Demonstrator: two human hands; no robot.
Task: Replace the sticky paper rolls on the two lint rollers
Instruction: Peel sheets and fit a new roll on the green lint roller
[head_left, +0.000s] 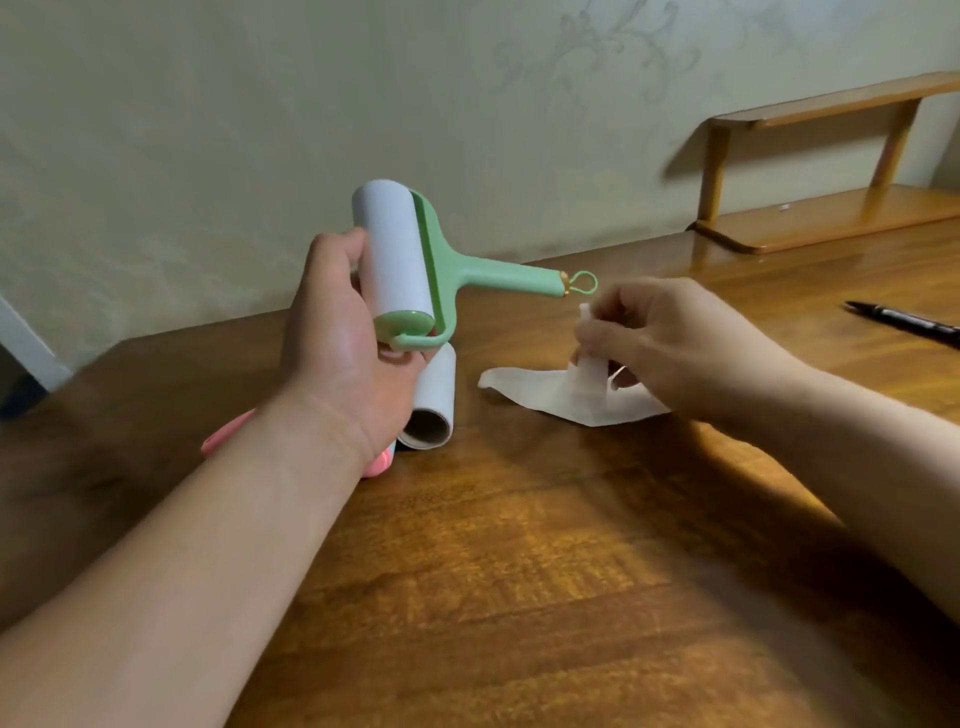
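Observation:
My left hand (332, 353) grips the white paper roll of a green lint roller (441, 270) held above the table, its handle pointing right. Below that hand a loose white roll with a cardboard core (431, 405) lies on the table. A pink lint roller (228, 434) lies mostly hidden under my left wrist. My right hand (670, 343) pinches a crumpled white paper sheet (566, 395), part lifted between the fingers, the remainder spread flat on the wood.
The wooden table (519, 571) stands against a pale wall. A black pen (904, 321) lies at the right edge. A low wooden shelf (831, 156) stands at the back right corner.

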